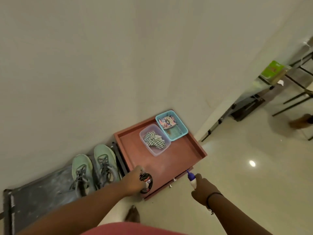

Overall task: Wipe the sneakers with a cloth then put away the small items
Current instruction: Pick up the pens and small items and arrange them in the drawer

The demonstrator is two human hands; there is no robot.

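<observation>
On the dark low rack (33, 197) against the wall: one pair of mint-green sneakers (94, 168), side by side, toes to the wall; you cannot tell from here whether they are wiped.

Beside the rack, on the floor: one red-brown tray (194, 150), holding:
- clear plastic tub (144, 133), with a striped cloth (155, 140) lying bunched inside it. By that, you can judge the wiping stage over.
- blue mesh basket (183, 131), touching the tub, with a patterned pouch (166, 122) inside.

Items in hand, not yet stowed:
- round black tin (146, 181), gripped by your left hand (135, 181) with fingers curled round it, over the tray's near corner.
- small white bottle with blue nozzle (192, 178), gripped in your right hand (203, 189), just outside the tray's front edge.

Remaining, by judgement: place both small items in a container.
</observation>
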